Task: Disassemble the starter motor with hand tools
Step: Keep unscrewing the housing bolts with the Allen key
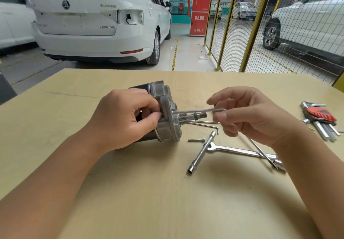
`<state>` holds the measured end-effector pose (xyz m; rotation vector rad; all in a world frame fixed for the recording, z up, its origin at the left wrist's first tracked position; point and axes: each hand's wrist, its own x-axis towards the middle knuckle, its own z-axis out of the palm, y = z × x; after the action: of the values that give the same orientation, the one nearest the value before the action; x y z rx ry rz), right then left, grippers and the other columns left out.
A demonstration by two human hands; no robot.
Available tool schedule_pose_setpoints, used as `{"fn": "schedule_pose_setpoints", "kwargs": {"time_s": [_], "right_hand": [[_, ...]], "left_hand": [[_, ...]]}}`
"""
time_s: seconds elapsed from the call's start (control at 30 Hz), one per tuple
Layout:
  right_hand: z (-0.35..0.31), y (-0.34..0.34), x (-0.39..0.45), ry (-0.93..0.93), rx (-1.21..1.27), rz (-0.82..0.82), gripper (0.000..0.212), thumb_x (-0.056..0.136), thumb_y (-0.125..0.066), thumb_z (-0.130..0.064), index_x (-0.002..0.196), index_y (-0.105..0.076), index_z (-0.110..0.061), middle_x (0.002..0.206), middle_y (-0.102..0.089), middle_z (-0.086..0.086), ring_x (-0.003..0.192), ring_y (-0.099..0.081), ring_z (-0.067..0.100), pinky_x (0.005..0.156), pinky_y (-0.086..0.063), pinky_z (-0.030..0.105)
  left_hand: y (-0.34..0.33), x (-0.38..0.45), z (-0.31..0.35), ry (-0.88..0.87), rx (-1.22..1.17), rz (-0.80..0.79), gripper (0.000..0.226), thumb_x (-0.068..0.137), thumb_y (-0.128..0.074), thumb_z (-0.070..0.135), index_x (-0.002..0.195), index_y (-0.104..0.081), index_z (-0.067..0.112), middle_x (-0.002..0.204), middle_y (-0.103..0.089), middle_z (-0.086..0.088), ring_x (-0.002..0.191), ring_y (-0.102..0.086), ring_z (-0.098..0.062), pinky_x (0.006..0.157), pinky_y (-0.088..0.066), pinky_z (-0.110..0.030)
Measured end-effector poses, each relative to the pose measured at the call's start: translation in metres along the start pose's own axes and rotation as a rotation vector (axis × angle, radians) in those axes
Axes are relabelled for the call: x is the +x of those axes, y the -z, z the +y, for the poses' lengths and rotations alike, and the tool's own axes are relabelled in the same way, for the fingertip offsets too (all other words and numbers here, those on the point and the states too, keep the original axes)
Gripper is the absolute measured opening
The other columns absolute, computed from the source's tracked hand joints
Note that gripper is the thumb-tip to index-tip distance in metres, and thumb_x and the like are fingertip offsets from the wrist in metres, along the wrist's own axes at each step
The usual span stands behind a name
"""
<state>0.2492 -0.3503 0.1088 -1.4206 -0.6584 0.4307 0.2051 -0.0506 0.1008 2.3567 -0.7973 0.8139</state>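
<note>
Two grips: left hand (pixel 124 119) clamped round starter motor (pixel 163 112), right hand (pixel 247 116) pinching hex key (pixel 195 110) (tip at the flange).

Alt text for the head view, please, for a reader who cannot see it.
A person's left hand grips a starter motor lying on a wooden table, while the right hand pinches a hex key whose tip meets the motor's end plate. A loose bolt, T-handle socket wrench, spanner and hex key set lie to the right.

Matt cast-metal starter motor (pixel 168 108); glossy chromed wrench (pixel 240 148) (mirror-bright); smooth, matt wooden table (pixel 130 192).
</note>
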Motion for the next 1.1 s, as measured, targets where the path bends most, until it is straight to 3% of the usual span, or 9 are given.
{"fn": "schedule_pose_setpoints", "kwargs": {"time_s": [0.1, 0.3, 0.53, 0.73, 0.83, 1.0, 1.1], "right_hand": [[0.003, 0.002, 0.002, -0.119, -0.079, 0.101, 0.041, 0.064, -0.087, -0.002, 0.103, -0.075, -0.008, 0.070, -0.061, 0.013, 0.048, -0.046, 0.020, 0.048, -0.042, 0.030], [0.005, 0.004, 0.004, -0.166, -0.042, 0.276, 0.019, 0.070, -0.079, -0.011, 0.087, -0.073, -0.007, 0.061, -0.057, 0.011, 0.045, -0.040, 0.017, 0.049, -0.035, 0.026], [0.000, -0.003, 0.003, 0.108, 0.135, 0.218, 0.026, 0.070, -0.085, -0.011, 0.094, -0.074, -0.008, 0.073, -0.066, 0.015, 0.047, -0.043, 0.017, 0.049, -0.041, 0.027], [0.004, -0.008, 0.007, 0.134, 0.084, 0.343, 0.041, 0.072, -0.077, -0.008, 0.112, -0.070, -0.008, 0.075, -0.069, 0.015, 0.047, -0.045, 0.020, 0.050, -0.043, 0.031], [0.004, -0.008, 0.007, 0.149, 0.077, 0.358, 0.035, 0.073, -0.075, -0.004, 0.108, -0.069, -0.004, 0.074, -0.069, 0.016, 0.047, -0.048, 0.020, 0.050, -0.043, 0.032], [0.004, -0.006, 0.006, 0.192, 0.125, 0.297, 0.016, 0.073, -0.072, 0.004, 0.084, -0.076, -0.006, 0.078, -0.069, 0.017, 0.050, -0.050, 0.019, 0.055, -0.046, 0.031], [0.005, -0.004, 0.006, 0.175, 0.208, 0.256, 0.014, 0.077, -0.073, -0.006, 0.090, -0.077, -0.007, 0.077, -0.070, 0.015, 0.052, -0.052, 0.018, 0.058, -0.048, 0.031]], "left_hand": [[0.000, 0.000, 0.000, -0.001, 0.003, -0.002, 0.013, 0.084, -0.068, 0.025, 0.075, -0.074, 0.017, 0.066, -0.060, 0.009, 0.059, -0.051, -0.006, 0.052, -0.043, -0.033], [-0.001, 0.000, -0.001, -0.003, 0.013, 0.003, 0.009, 0.083, -0.072, 0.019, 0.074, -0.072, 0.019, 0.066, -0.060, 0.009, 0.059, -0.052, -0.009, 0.051, -0.045, -0.038], [0.000, 0.000, 0.000, -0.002, 0.016, -0.003, 0.009, 0.083, -0.072, 0.020, 0.074, -0.073, 0.018, 0.066, -0.059, 0.009, 0.059, -0.050, -0.007, 0.051, -0.043, -0.035], [-0.001, 0.000, 0.001, 0.000, 0.021, -0.004, 0.009, 0.083, -0.072, 0.019, 0.074, -0.073, 0.018, 0.066, -0.059, 0.009, 0.059, -0.050, -0.007, 0.051, -0.043, -0.035], [0.000, 0.000, 0.000, 0.002, 0.021, -0.002, 0.009, 0.083, -0.072, 0.020, 0.074, -0.073, 0.018, 0.066, -0.059, 0.009, 0.059, -0.050, -0.006, 0.051, -0.043, -0.035], [0.000, 0.000, 0.001, 0.002, 0.022, -0.001, 0.009, 0.083, -0.072, 0.020, 0.075, -0.074, 0.017, 0.066, -0.059, 0.009, 0.058, -0.050, -0.006, 0.051, -0.044, -0.036], [0.000, 0.000, 0.001, 0.002, 0.021, 0.001, 0.009, 0.083, -0.072, 0.020, 0.074, -0.073, 0.018, 0.066, -0.059, 0.010, 0.058, -0.050, -0.006, 0.051, -0.044, -0.036]]}}
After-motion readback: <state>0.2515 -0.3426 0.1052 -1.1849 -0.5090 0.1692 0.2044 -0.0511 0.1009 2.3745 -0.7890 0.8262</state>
